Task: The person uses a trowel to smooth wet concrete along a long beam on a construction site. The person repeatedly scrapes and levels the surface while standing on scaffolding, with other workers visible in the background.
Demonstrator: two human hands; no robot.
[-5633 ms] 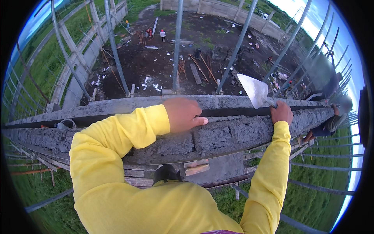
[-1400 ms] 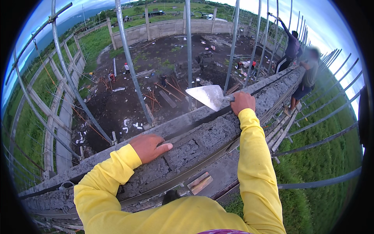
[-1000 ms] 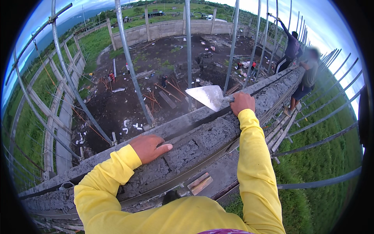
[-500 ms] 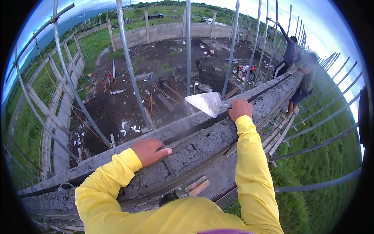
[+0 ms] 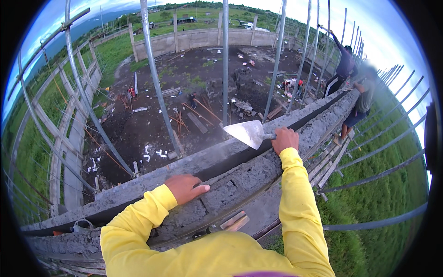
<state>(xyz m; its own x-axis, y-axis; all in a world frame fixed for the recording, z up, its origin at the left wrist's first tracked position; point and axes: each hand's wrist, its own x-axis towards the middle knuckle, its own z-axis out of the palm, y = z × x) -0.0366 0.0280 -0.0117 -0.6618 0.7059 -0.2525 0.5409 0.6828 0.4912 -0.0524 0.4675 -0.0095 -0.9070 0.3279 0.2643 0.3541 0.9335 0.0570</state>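
A pointing trowel with a pale triangular blade is held out over the long slot in the wall top. My right hand is closed round its handle, and the blade points left. Rough grey mortar covers the near strip of the wall. My left hand rests on the inner edge of that strip, its thumb stretched out over the mortar. Its other fingertips reach toward the dark slot and are partly hidden. I see nothing held in it.
Upright metal poles rise along the wall's far side. Two people, one in dark clothing and one in a grey shirt, are farther along to the right. Scaffold planks and slanting poles flank the near side above grass. A wooden float lies below me.
My left hand has slid a little to the right along the mortar edge. The trowel and right hand sit slightly lower and farther right in the picture, and the whole view has shifted a little.
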